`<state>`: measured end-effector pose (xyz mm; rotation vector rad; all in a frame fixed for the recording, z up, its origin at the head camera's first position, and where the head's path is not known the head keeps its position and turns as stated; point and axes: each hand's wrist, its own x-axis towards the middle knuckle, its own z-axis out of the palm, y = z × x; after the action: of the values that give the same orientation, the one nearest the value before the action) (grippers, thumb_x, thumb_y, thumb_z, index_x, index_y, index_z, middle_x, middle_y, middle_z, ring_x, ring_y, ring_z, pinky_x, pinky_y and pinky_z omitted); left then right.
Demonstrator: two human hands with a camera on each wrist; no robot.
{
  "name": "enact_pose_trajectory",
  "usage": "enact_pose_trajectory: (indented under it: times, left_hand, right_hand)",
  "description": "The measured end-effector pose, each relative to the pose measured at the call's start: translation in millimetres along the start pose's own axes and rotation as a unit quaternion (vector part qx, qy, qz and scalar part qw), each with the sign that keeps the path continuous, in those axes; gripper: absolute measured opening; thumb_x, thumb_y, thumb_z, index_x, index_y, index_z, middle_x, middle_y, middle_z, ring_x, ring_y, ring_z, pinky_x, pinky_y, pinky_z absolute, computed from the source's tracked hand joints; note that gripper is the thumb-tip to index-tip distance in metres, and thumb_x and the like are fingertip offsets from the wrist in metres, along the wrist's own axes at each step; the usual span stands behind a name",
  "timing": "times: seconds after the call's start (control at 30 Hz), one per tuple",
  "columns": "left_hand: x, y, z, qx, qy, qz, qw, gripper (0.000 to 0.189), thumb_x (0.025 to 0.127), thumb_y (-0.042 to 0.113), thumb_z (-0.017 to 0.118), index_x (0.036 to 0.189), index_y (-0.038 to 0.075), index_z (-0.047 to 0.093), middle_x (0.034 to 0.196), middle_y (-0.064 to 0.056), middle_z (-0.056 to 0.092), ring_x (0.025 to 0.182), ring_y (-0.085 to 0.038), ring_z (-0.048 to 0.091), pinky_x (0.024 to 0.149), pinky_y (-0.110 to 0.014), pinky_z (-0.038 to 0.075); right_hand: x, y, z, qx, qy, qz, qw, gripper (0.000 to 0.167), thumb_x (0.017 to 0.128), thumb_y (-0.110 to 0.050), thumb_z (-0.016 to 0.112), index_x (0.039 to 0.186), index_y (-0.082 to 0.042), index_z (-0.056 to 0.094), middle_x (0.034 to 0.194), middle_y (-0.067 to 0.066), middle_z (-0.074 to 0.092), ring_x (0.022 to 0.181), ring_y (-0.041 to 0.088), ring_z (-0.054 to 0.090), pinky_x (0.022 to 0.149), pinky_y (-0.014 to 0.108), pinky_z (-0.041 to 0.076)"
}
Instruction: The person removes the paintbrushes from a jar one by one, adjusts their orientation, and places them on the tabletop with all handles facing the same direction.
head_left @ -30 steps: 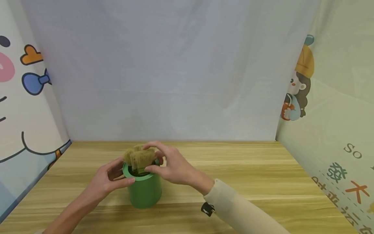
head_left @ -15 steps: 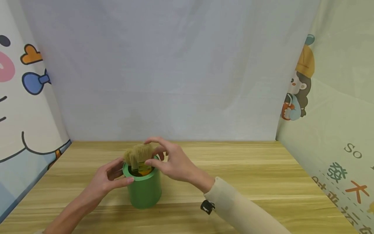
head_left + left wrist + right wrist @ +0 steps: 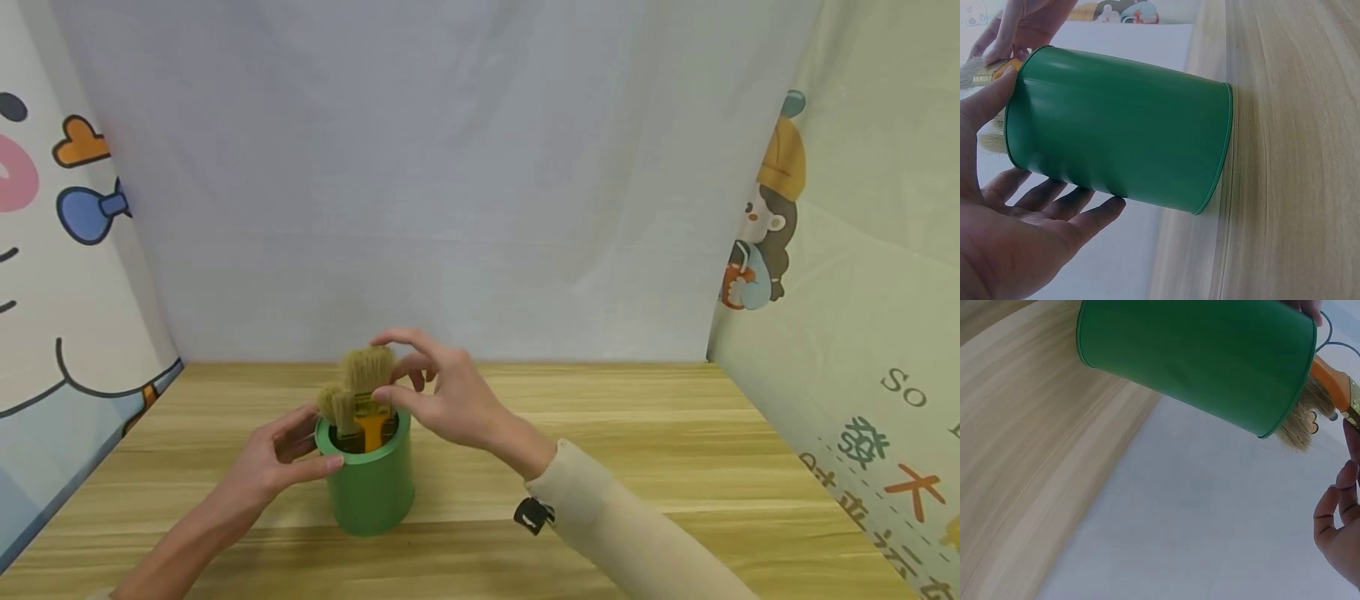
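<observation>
Reads as the draw-out step. Right hand pinches flat paintbrush near ferrule, little gap; brush at its 9 o'clock, handle end hidden in green container. Left hand, spread wide, clasps container at its 3 o'clock. Next: straight pull, container braced.

- Soft, even light, slightly dim from where I stand — faint shadows darken the counter beside the green container.
- Left wrist view: hazy, upper left corner washed out, gentle sheen on the container.
- Right wrist view: muted — container mostly shaded.
</observation>
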<state>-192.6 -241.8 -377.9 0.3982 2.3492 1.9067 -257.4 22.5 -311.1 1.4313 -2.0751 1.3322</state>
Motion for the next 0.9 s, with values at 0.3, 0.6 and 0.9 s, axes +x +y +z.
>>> enact_pose_trajectory:
  times: [0.3, 0.6, 0.9]
  left_hand:
    - [1.9, 0.4, -0.7, 0.0, -0.003, -0.027, 0.9996, 0.089, 0.102, 0.022, 0.071, 0.167, -0.002, 0.016, 0.166, -0.03, 0.026, 0.149, -0.051, 0.033, 0.112, -0.062, 0.042]
    - [2.6, -0.6, -1.0, 0.0, -0.007, -0.044, 0.999, 0.091, 0.102, 0.022, 0.07, 0.167, -0.004, 0.011, 0.167, -0.032, 0.022, 0.15, -0.051, 0.03, 0.113, -0.06, 0.042]
    - [2.2, -0.5, -1.1, 0.001, -0.006, -0.045, 0.999, 0.091, 0.102, 0.021, 0.07, 0.167, -0.004, 0.011, 0.167, -0.032, 0.022, 0.15, -0.051, 0.031, 0.113, -0.059, 0.042]
  right_hand:
    - [7.9, -5, -6, 0.006, 0.023, -0.032, 0.9992, 0.048, 0.095, -0.003, 0.079, 0.14, -0.007, 0.061, 0.088, 0.002, 0.077, 0.065, 0.007, 0.052, 0.06, 0.026, 0.042]
    - [23.0, -15, -20, 0.004, 0.049, -0.069, 0.9964, 0.049, 0.094, -0.001, 0.079, 0.139, -0.005, 0.062, 0.089, 0.001, 0.078, 0.064, 0.009, 0.049, 0.058, 0.029, 0.042]
    - [35.7, -28, -39, -0.002, 0.074, -0.087, 0.9935, 0.047, 0.094, 0.0, 0.079, 0.138, -0.005, 0.062, 0.088, 0.001, 0.078, 0.062, 0.013, 0.047, 0.058, 0.029, 0.039]
